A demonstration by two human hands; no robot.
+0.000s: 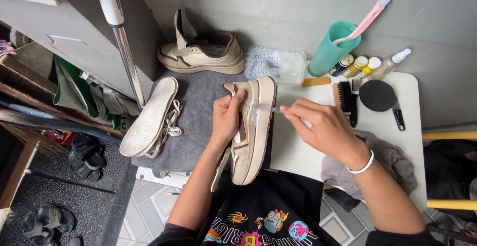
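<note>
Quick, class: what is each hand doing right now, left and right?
Left hand: closed around the beige sneaker, holding it on its side.
Right hand: closed on a small brush, bristles against the sneaker's sole edge.

The beige sneaker (253, 129) is tipped on its side, its thick cream sole facing right and its toe pointing away toward the far edge of the tabletop. Brown and tan panels show on its upper, and its loose tongue hangs off the near edge. It sits over the grey towel's right border, roughly midway along the tabletop. A small brush (263, 109) with a clear, blurred handle lies across the sole near the toe, its pale bristles touching the cream rubber and the handle running out to the right.
</note>
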